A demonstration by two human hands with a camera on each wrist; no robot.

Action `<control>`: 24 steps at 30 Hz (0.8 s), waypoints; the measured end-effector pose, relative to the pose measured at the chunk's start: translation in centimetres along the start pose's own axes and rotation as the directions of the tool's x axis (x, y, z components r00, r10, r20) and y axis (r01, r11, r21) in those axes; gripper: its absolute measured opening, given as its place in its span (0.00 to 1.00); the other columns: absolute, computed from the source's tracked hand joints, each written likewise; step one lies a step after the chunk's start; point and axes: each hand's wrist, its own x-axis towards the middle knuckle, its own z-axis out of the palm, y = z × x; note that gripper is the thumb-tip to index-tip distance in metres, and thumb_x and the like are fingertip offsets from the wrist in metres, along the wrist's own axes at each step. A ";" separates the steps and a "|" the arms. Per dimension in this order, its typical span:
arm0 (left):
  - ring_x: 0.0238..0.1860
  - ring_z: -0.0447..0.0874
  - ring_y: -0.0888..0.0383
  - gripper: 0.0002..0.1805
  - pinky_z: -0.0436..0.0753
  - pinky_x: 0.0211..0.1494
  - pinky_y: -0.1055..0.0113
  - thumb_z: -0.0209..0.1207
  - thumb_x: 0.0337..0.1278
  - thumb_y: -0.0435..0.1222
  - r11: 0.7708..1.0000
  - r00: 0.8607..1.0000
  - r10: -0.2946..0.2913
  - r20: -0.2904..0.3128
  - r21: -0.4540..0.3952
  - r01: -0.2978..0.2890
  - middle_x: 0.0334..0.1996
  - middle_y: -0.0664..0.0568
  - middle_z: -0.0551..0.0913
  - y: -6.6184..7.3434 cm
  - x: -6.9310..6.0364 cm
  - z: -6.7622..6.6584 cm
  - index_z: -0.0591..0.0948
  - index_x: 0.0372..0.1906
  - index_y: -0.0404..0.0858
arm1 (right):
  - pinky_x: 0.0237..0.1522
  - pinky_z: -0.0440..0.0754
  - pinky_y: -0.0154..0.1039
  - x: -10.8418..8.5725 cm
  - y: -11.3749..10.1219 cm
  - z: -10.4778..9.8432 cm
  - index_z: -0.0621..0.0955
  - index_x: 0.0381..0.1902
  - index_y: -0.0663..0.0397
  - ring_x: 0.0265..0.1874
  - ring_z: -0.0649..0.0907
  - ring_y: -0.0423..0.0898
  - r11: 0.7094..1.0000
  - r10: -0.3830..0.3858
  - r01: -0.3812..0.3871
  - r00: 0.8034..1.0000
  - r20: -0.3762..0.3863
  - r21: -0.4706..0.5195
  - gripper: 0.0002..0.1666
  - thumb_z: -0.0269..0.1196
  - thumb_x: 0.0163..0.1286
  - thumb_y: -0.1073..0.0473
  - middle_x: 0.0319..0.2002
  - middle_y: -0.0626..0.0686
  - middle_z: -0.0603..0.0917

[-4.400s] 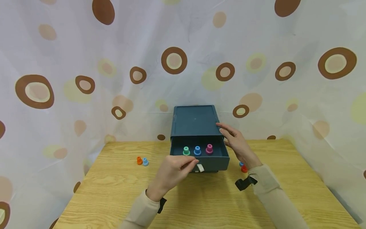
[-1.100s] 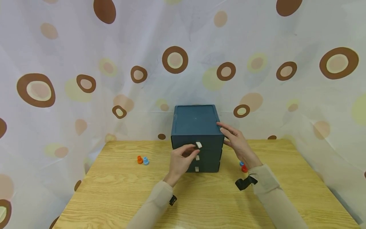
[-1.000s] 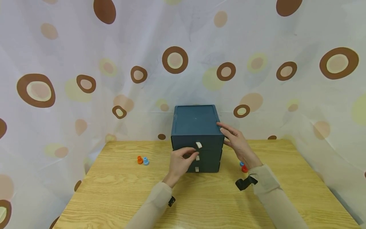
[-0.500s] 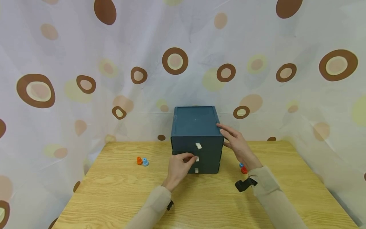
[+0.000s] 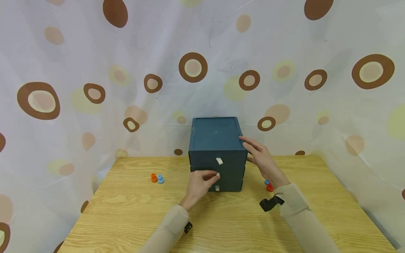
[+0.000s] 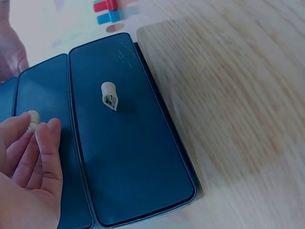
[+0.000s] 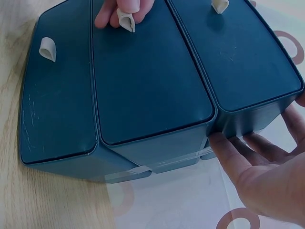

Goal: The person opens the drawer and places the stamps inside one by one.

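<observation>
A dark blue cabinet (image 5: 216,135) with three stacked drawers stands at the back of the table. Each drawer front carries a small white loop pull. My left hand (image 5: 197,184) pinches the pull of the middle drawer (image 7: 152,81) between thumb and fingers; the right wrist view shows this pull tab (image 7: 126,21) in the grip. The middle drawer looks flush in the head view. My right hand (image 5: 264,160) rests its extended fingers against the cabinet's right side and top edge. The top pull (image 5: 219,161) and the bottom pull (image 6: 109,94) are untouched.
On the wooden table (image 5: 126,218), an orange peg (image 5: 154,177) and a light blue peg (image 5: 160,179) stand left of the cabinet. A red peg (image 5: 270,187) and a blue peg (image 5: 267,182) are at the right, partly behind my right wrist. A patterned curtain (image 5: 152,116) hangs behind.
The top drawer, open earlier with three coloured pegs inside, is now shut. My left hand has gone from the top pull down to the middle one and grips it. My right hand stays put.
</observation>
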 end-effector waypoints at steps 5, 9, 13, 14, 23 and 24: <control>0.30 0.88 0.44 0.10 0.83 0.28 0.72 0.66 0.59 0.40 0.999 0.999 -0.028 0.024 -0.015 0.028 0.36 0.48 0.90 0.0 -0.1 -0.1 0.90 0.43 0.40 | 0.70 0.60 0.65 0.0 -0.1 0.0 0.62 0.76 0.48 0.78 0.49 0.56 1.000 0.005 -0.005 1.000 -0.002 -0.006 0.34 0.50 0.77 0.42 0.79 0.51 0.51; 0.30 0.88 0.45 0.10 0.82 0.27 0.72 0.66 0.60 0.41 1.000 0.999 -0.027 0.032 0.004 0.027 0.36 0.49 0.90 0.1 -0.4 -0.2 0.90 0.43 0.41 | 0.70 0.60 0.65 0.0 -0.1 0.0 0.62 0.76 0.48 0.78 0.50 0.56 1.000 0.001 -0.001 1.000 0.000 -0.010 0.34 0.50 0.78 0.42 0.79 0.52 0.51; 0.32 0.89 0.57 0.10 0.83 0.30 0.73 0.66 0.60 0.41 0.999 1.000 0.002 0.027 0.047 -0.003 0.36 0.51 0.90 0.3 -0.8 -0.1 0.90 0.43 0.41 | 0.70 0.59 0.66 0.0 -0.2 -0.1 0.62 0.76 0.48 0.78 0.50 0.56 1.000 -0.004 0.004 1.000 0.002 -0.011 0.34 0.50 0.78 0.42 0.79 0.52 0.51; 0.33 0.88 0.60 0.10 0.83 0.31 0.74 0.66 0.60 0.40 0.999 1.000 0.006 0.025 0.054 -0.008 0.37 0.51 0.90 0.4 -1.0 -0.1 0.90 0.43 0.42 | 0.70 0.59 0.66 0.0 -0.2 -0.1 0.62 0.76 0.48 0.78 0.50 0.56 1.000 -0.004 0.004 1.000 0.003 -0.011 0.34 0.50 0.78 0.42 0.79 0.52 0.51; 0.33 0.87 0.66 0.09 0.83 0.34 0.75 0.66 0.60 0.38 0.998 0.999 0.041 0.032 0.051 -0.043 0.35 0.52 0.90 1.0 -2.4 -0.1 0.89 0.43 0.40 | 0.70 0.59 0.66 0.1 -0.1 -0.1 0.63 0.75 0.47 0.78 0.50 0.55 1.000 0.015 -0.015 1.000 -0.004 -0.009 0.34 0.50 0.77 0.42 0.79 0.51 0.52; 0.32 0.87 0.66 0.09 0.83 0.34 0.75 0.66 0.59 0.38 0.997 0.998 0.049 0.033 0.051 -0.050 0.35 0.51 0.90 1.1 -2.5 -0.1 0.90 0.42 0.40 | 0.70 0.59 0.66 0.1 -0.1 -0.1 0.63 0.75 0.47 0.78 0.50 0.56 1.000 0.015 -0.015 1.000 -0.005 -0.010 0.34 0.50 0.77 0.42 0.79 0.51 0.52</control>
